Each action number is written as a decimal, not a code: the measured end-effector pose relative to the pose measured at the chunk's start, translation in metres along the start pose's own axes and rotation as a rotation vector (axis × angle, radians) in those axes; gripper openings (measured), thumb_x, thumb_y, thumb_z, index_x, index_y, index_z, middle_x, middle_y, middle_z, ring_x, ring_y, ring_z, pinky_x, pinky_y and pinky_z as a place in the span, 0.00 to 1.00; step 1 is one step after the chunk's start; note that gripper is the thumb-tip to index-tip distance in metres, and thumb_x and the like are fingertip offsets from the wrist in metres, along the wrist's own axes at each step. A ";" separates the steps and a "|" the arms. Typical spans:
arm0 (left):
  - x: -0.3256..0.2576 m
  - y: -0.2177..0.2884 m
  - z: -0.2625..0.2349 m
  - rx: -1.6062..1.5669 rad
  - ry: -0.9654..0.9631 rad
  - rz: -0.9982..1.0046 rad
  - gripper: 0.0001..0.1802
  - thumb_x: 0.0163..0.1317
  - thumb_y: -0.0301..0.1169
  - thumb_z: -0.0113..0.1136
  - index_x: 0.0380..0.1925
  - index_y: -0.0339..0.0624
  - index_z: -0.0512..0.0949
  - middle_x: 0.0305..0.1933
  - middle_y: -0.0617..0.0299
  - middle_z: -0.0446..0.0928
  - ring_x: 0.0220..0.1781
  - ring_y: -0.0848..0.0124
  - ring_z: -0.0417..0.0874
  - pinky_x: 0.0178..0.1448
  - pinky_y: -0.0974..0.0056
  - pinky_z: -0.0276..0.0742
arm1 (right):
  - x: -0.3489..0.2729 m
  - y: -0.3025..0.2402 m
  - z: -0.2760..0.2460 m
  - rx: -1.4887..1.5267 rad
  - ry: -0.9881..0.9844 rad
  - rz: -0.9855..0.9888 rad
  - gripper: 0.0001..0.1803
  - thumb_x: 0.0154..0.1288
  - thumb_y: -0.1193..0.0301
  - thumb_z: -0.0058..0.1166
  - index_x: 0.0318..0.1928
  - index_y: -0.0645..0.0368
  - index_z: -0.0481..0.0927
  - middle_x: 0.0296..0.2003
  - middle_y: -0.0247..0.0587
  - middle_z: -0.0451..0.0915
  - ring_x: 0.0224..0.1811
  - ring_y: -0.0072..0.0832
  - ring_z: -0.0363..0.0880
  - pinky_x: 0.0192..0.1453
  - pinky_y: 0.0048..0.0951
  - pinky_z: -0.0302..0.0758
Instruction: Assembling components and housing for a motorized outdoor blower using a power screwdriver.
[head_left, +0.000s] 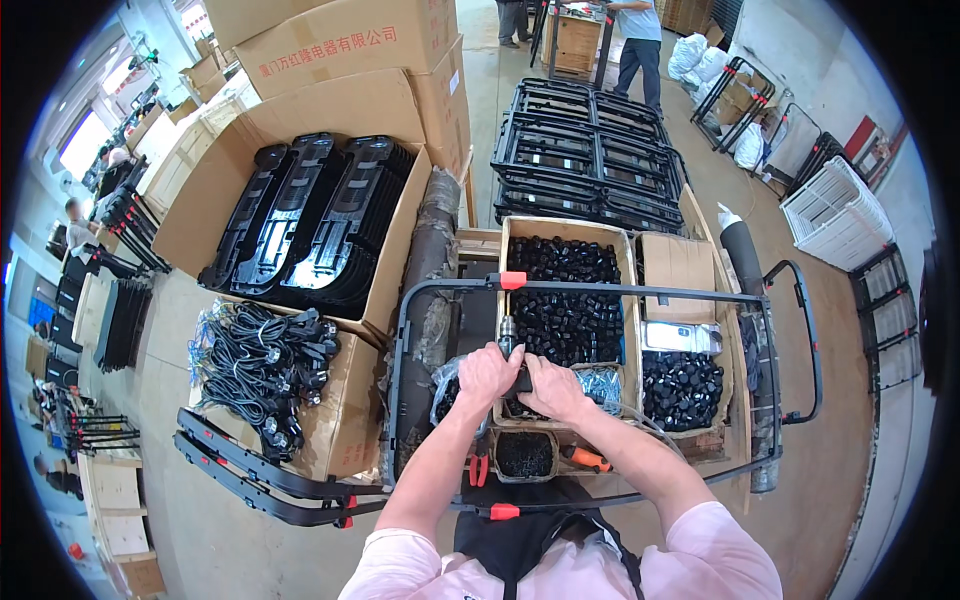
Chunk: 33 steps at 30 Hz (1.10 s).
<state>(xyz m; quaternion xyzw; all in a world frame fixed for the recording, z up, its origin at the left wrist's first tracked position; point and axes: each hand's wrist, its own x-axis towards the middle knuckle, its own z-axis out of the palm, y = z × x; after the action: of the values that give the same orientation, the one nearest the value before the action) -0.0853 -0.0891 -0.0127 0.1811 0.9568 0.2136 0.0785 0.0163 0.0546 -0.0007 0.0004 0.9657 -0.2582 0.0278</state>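
Note:
Both my hands are closed around a dark power screwdriver with a brass-coloured tip pointing away from me. My left hand wraps the tool's body from the left, and my right hand grips its handle from the right. The tip sits close to a red clip on the far bar of a black tubular frame; whether it touches a screw there cannot be made out. This frame lies across the bench around my arms, with another red clip on its near bar.
Under the frame are a box of black caps, a tray of round black knobs, small black screws, red-handled pliers and an orange-handled tool. Leftward lie bundled cables and a carton of black panels. Stacked frames stand beyond.

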 end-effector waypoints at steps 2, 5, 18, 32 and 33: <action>0.002 -0.001 0.005 0.033 0.031 0.008 0.38 0.70 0.64 0.58 0.30 0.33 0.86 0.29 0.37 0.86 0.34 0.42 0.91 0.42 0.44 0.87 | 0.001 0.001 -0.001 0.011 0.012 -0.003 0.39 0.55 0.61 0.73 0.63 0.64 0.69 0.49 0.59 0.83 0.51 0.57 0.86 0.55 0.53 0.84; 0.002 0.002 0.011 0.044 0.071 0.033 0.36 0.69 0.63 0.58 0.29 0.35 0.85 0.28 0.38 0.86 0.33 0.42 0.91 0.41 0.44 0.87 | 0.000 0.006 -0.001 0.021 0.033 0.003 0.37 0.55 0.61 0.74 0.60 0.63 0.70 0.49 0.60 0.84 0.52 0.57 0.86 0.55 0.51 0.84; 0.007 0.012 0.010 0.051 0.063 0.014 0.36 0.71 0.62 0.57 0.29 0.35 0.85 0.28 0.37 0.86 0.33 0.41 0.90 0.41 0.43 0.86 | 0.006 0.018 0.002 0.032 0.038 0.026 0.39 0.52 0.62 0.74 0.61 0.65 0.71 0.50 0.61 0.85 0.50 0.57 0.87 0.54 0.52 0.84; 0.021 0.011 0.011 0.095 0.085 0.025 0.36 0.71 0.62 0.57 0.28 0.35 0.86 0.27 0.39 0.86 0.32 0.43 0.91 0.39 0.44 0.87 | 0.017 0.020 0.000 0.052 0.001 0.056 0.40 0.54 0.62 0.75 0.62 0.63 0.68 0.47 0.61 0.86 0.50 0.57 0.87 0.54 0.52 0.84; 0.022 0.010 0.012 0.096 0.086 0.022 0.36 0.71 0.62 0.57 0.28 0.35 0.86 0.27 0.39 0.86 0.32 0.43 0.91 0.39 0.44 0.87 | 0.018 0.022 -0.001 0.051 0.017 0.047 0.41 0.54 0.62 0.75 0.63 0.63 0.68 0.47 0.61 0.87 0.49 0.57 0.87 0.54 0.52 0.85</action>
<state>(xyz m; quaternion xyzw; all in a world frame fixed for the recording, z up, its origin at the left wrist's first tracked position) -0.0997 -0.0676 -0.0202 0.1858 0.9663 0.1761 0.0264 -0.0012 0.0735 -0.0119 0.0259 0.9587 -0.2820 0.0257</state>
